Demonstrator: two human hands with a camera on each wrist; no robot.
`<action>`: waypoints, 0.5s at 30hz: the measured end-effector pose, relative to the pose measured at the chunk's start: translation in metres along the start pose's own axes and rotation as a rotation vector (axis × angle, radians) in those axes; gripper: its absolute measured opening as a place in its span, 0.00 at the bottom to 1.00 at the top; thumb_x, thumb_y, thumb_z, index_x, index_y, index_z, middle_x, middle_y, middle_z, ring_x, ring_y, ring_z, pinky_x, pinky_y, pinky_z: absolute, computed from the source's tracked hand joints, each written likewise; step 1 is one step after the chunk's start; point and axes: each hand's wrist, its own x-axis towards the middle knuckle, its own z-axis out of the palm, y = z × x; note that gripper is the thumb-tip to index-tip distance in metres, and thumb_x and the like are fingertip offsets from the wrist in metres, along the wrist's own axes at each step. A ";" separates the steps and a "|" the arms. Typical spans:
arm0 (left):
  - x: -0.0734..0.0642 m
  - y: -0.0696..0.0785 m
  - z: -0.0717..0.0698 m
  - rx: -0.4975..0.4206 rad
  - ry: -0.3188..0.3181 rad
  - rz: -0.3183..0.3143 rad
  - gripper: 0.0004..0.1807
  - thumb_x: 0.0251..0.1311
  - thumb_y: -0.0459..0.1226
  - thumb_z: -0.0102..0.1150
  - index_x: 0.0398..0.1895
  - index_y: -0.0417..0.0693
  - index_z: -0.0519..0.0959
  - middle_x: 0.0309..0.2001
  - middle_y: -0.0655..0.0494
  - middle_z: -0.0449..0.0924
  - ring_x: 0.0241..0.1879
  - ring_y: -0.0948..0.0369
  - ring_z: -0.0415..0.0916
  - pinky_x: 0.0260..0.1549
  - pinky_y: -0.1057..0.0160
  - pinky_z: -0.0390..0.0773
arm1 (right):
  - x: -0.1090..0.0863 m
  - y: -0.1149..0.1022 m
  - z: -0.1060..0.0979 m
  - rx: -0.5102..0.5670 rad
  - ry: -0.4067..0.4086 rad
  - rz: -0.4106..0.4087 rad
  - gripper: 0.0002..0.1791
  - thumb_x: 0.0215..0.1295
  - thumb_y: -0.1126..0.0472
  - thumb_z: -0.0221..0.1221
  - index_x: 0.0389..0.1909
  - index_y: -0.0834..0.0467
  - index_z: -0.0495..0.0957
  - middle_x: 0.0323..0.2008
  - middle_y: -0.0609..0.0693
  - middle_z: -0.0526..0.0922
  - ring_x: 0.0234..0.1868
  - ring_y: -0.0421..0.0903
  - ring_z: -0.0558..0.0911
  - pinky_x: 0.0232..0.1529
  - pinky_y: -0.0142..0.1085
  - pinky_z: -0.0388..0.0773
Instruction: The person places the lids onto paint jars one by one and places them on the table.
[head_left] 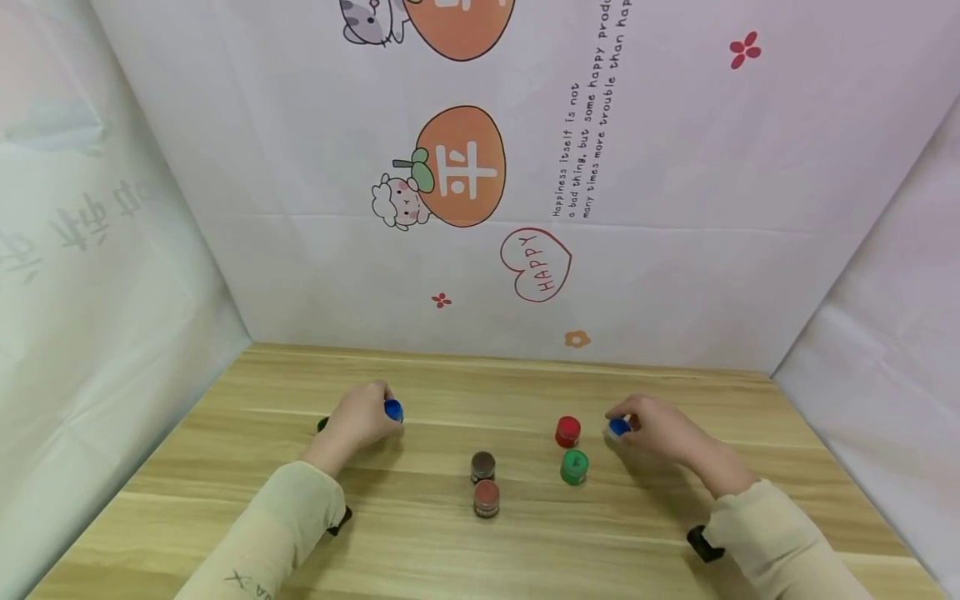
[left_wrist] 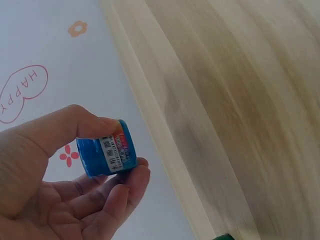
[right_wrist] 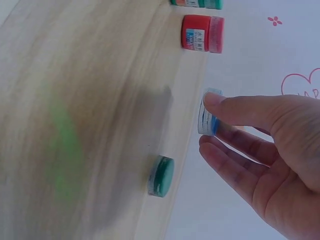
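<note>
My left hand (head_left: 365, 414) holds a small blue paint jar (left_wrist: 106, 148) between thumb and fingers. In the left wrist view the jar's printed label faces the camera. With thumb and fingertips, my right hand (head_left: 658, 427) pinches a pale, clear-sided jar lid (right_wrist: 206, 116) with blue on it. A red paint jar (head_left: 567, 432) stands just left of the right hand, and a green paint jar (head_left: 574, 467) is in front of the red one. A green lid (right_wrist: 161, 176) lies on the table near the right hand, hidden behind that hand in the head view.
Nearer me on the wooden table (head_left: 420, 550) stand a dark brown jar (head_left: 483, 467) and a reddish-brown jar (head_left: 487, 498). A dark green object (head_left: 322, 423) shows partly behind the left wrist. Printed white sheets (head_left: 322, 275) wall the back and both sides.
</note>
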 end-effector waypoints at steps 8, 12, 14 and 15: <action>-0.002 0.007 0.005 -0.054 0.061 0.030 0.18 0.55 0.36 0.74 0.47 0.39 0.80 0.39 0.46 0.84 0.36 0.54 0.80 0.38 0.53 0.82 | 0.001 -0.006 -0.009 -0.007 0.018 -0.045 0.17 0.61 0.72 0.68 0.52 0.70 0.83 0.43 0.56 0.84 0.39 0.48 0.80 0.36 0.41 0.80; -0.004 0.012 0.005 -0.108 0.074 0.027 0.18 0.57 0.35 0.72 0.49 0.40 0.80 0.41 0.45 0.84 0.37 0.54 0.81 0.39 0.52 0.82 | 0.001 -0.012 -0.014 -0.019 0.029 -0.073 0.17 0.62 0.70 0.69 0.52 0.70 0.83 0.42 0.55 0.85 0.38 0.47 0.80 0.35 0.40 0.80; -0.005 0.014 0.006 -0.143 0.076 0.023 0.18 0.57 0.36 0.72 0.50 0.40 0.80 0.42 0.45 0.84 0.38 0.53 0.81 0.39 0.52 0.82 | 0.001 -0.016 -0.015 -0.017 0.031 -0.076 0.17 0.62 0.70 0.69 0.53 0.70 0.83 0.43 0.55 0.85 0.37 0.46 0.79 0.35 0.39 0.79; -0.005 0.015 0.006 -0.161 0.076 0.023 0.19 0.57 0.36 0.73 0.50 0.40 0.80 0.42 0.45 0.84 0.38 0.53 0.81 0.40 0.52 0.82 | 0.001 -0.018 -0.016 -0.017 0.033 -0.082 0.17 0.63 0.69 0.69 0.52 0.70 0.83 0.43 0.55 0.85 0.37 0.45 0.79 0.34 0.38 0.79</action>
